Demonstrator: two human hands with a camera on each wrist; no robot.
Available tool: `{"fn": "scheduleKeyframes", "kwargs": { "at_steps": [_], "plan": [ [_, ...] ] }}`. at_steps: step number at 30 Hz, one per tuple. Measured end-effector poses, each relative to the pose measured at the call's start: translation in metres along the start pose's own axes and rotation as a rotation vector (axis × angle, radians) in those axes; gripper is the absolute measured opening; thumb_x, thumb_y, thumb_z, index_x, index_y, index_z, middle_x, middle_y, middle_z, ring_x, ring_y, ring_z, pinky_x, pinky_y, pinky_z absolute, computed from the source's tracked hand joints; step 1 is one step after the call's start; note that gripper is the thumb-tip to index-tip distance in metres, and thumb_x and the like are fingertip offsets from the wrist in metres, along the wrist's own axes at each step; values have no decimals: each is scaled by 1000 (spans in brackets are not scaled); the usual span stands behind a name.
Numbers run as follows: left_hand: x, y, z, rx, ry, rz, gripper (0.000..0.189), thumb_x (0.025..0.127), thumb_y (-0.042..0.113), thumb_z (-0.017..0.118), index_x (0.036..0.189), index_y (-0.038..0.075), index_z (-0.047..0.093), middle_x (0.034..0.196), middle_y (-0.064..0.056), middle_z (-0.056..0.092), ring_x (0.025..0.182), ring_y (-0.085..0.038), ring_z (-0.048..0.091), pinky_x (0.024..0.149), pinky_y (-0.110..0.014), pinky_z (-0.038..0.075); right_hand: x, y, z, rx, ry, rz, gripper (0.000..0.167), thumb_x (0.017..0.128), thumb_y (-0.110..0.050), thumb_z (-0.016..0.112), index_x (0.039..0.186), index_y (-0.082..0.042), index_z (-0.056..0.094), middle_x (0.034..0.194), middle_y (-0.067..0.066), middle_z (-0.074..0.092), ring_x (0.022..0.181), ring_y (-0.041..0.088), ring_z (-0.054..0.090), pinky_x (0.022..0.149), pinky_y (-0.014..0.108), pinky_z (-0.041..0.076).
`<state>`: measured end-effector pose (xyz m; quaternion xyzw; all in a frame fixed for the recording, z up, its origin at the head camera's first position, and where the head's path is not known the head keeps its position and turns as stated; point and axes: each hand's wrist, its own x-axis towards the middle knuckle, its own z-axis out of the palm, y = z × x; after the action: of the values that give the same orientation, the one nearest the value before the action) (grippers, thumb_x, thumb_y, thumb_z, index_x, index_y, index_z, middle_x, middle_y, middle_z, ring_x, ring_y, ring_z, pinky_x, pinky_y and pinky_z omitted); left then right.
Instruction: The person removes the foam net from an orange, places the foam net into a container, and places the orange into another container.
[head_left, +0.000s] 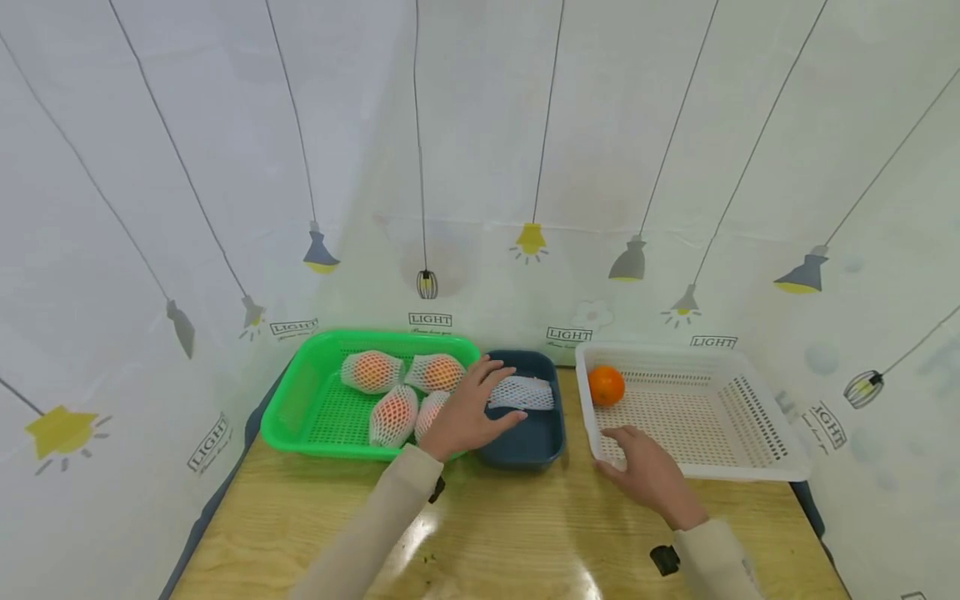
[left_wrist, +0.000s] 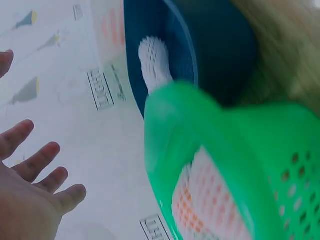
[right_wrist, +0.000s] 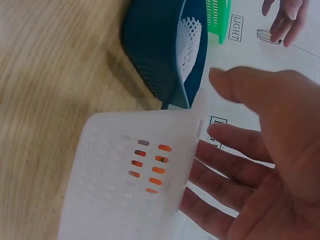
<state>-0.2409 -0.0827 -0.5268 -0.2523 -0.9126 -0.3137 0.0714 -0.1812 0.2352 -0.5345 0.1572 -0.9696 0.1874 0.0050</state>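
Observation:
My left hand hovers with spread fingers between the green basket and the dark blue bin; nothing is in its grasp. A white foam net sleeve lies flattened in the blue bin. Several orange-coloured fruits in white foam nets sit in the green basket, one partly hidden behind my left hand. My right hand is over the near left part of the white basket, fingers loosely bent around no object. A bare orange rests at that basket's left side, seen through its slots in the right wrist view.
All three containers stand side by side on a wooden table, close to a wall covering printed with hanging lamps. The blue bin is in the middle, nearly against the green basket, with a narrow gap to the white one.

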Motion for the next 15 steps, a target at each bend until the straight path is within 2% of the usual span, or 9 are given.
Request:
{"fn": "scheduleKeyframes", "kwargs": {
  "at_steps": [4, 7, 11, 15],
  "plan": [
    [1, -9, -15, 30, 6, -42, 73, 94, 56, 68, 155, 23, 44, 162, -8, 38, 157, -33, 25, 119, -58, 37, -2, 1, 4, 3, 17, 1, 38, 92, -24, 77, 123, -2, 71, 120, 17, 72, 102, 33, 71, 85, 50, 60],
    [2, -22, -26, 57, 21, -40, 72, 95, 51, 69, 155, 21, 44, 160, -11, 39, 154, -34, 28, 119, -59, 37, -2, 2, 7, 14, 13, 24, 30, 93, -22, 76, 117, -5, 75, 111, 12, 76, 94, 26, 74, 79, 45, 61],
    [6, -44, -40, 110, 49, -28, 70, 95, 47, 70, 152, 14, 47, 155, -17, 43, 148, -37, 36, 115, -60, 40, -2, 0, 9, 31, 15, 36, 26, 94, -21, 76, 114, -4, 76, 107, 10, 78, 95, 26, 75, 80, 44, 62],
    [8, -67, -57, 162, 34, -91, 69, 95, 45, 71, 152, 13, 47, 154, -20, 42, 146, -40, 37, 112, -61, 44, -3, -3, 10, 45, 22, 39, 25, 94, -19, 75, 114, -3, 76, 108, 12, 78, 95, 27, 75, 80, 44, 62]
  ]
}}
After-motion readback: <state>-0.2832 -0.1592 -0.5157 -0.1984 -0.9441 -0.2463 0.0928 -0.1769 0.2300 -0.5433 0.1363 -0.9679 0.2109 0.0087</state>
